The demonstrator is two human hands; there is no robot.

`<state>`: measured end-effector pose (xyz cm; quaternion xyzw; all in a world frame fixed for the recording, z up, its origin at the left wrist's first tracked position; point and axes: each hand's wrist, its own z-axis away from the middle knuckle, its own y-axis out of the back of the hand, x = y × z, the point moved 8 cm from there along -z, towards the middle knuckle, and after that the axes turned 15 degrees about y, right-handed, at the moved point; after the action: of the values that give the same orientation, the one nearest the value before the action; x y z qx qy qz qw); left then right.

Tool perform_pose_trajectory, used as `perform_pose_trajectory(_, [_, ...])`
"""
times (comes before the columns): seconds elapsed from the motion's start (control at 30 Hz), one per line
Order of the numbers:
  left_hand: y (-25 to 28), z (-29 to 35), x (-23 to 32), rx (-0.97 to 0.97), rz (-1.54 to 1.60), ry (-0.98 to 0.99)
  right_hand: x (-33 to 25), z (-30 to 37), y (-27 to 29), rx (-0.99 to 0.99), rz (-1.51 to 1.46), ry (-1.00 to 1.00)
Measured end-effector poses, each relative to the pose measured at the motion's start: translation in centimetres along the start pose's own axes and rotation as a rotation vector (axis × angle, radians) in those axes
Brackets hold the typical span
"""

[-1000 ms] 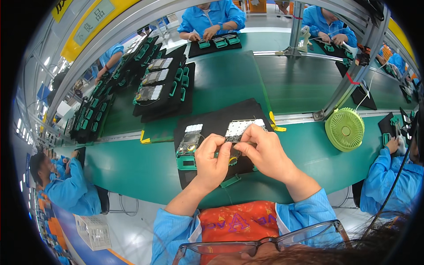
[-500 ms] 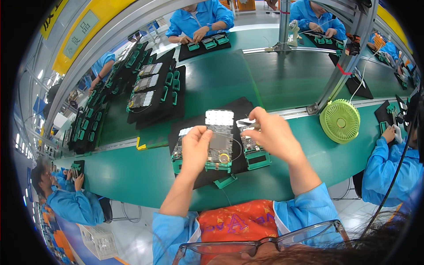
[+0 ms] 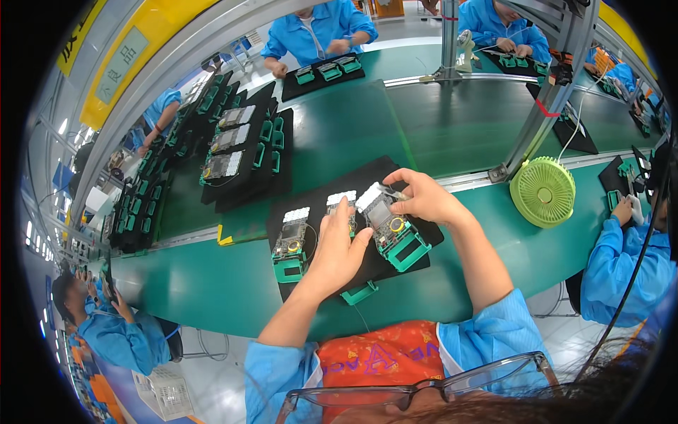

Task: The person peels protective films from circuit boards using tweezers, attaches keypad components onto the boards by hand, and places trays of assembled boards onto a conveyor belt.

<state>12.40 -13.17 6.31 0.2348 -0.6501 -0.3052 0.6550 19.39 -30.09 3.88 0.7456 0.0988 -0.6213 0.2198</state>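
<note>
My left hand (image 3: 335, 253) has its fingers stretched and thumb apart, over the middle circuit board (image 3: 342, 198), partly hiding it. My right hand (image 3: 432, 200) pinches a thin metal tool (image 3: 390, 191), possibly tweezers, at the upper right of the right-hand circuit board (image 3: 382, 214). That board is slanted, with a white top, a yellow ring and a green plastic frame (image 3: 403, 251) at its near end. A similar circuit board (image 3: 290, 237) lies at the left. All three are on a black mat (image 3: 321, 192). A loose green plastic piece (image 3: 360, 293) lies by the mat's near edge.
Black trays (image 3: 244, 185) with boards and green frames are stacked at the left on the green bench. A green fan (image 3: 543, 192) stands at the right beside a metal post (image 3: 537, 120). Several co-workers in blue sit around, one across the bench (image 3: 318, 35).
The middle board, held up by my left hand before, is now down on the mat, and that hand has opened. The right-hand board has turned to a slant, with my right hand still beside it.
</note>
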Motion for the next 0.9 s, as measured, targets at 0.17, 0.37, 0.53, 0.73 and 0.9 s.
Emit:
perform_pose_trajectory(0.17, [0.1, -0.5, -0.7, 0.119, 0.220, 0.016, -1.6, 0.4, 0.7, 0.140, -0.196, 0.029])
perform_pose_trajectory(0.37, [-0.6, -1.2, 0.2, -0.296, 1.245, 0.162, -5.7, 1.7, -1.2, 0.085, -0.254, 0.195])
perform_pose_trajectory(0.53, [0.9, -1.0, -0.6, -0.154, 1.282, 0.070, -4.2, 1.3, 0.0, 0.244, -0.134, 0.265])
perform_pose_trajectory(0.73, [0.3, 1.1, -0.5, -0.300, 1.143, 0.054, -0.6, 0.4, -2.4, 0.087, -0.608, -0.047])
perform_pose_trajectory(0.9, [0.4, 1.8, -0.4, -0.298, 1.110, 0.039, -1.4, 0.5, -2.3, 0.173, -0.899, 0.032])
